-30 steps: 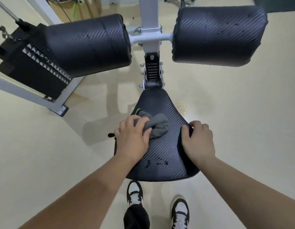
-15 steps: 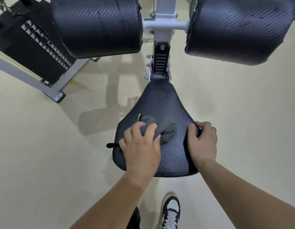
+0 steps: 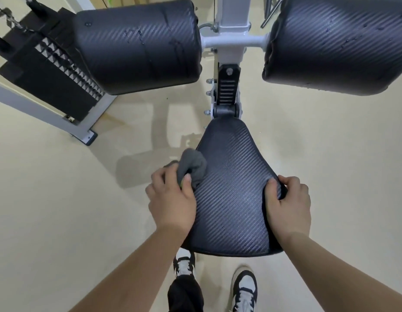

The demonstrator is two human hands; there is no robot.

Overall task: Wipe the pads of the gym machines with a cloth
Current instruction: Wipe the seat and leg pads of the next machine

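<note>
A black textured seat pad [image 3: 234,188] lies below me in the middle of the view. My left hand [image 3: 172,202] presses a bunched grey cloth [image 3: 193,166] against the pad's left edge. My right hand [image 3: 288,206] grips the pad's right edge, thumb on top and fingers curled around the side. Two black roller pads hang above: the left roller pad [image 3: 137,46] and the right roller pad [image 3: 337,43], which carries some droplets.
A white steel post [image 3: 231,39] with a black adjuster [image 3: 227,93] joins the rollers to the seat. A black weight stack [image 3: 49,64] in a white frame stands at the upper left. My two shoes [image 3: 244,287] are on the beige floor under the seat.
My left hand has slid the cloth from the middle of the seat pad to its left edge. The droplets near the pad's front are gone. My right hand keeps its grip.
</note>
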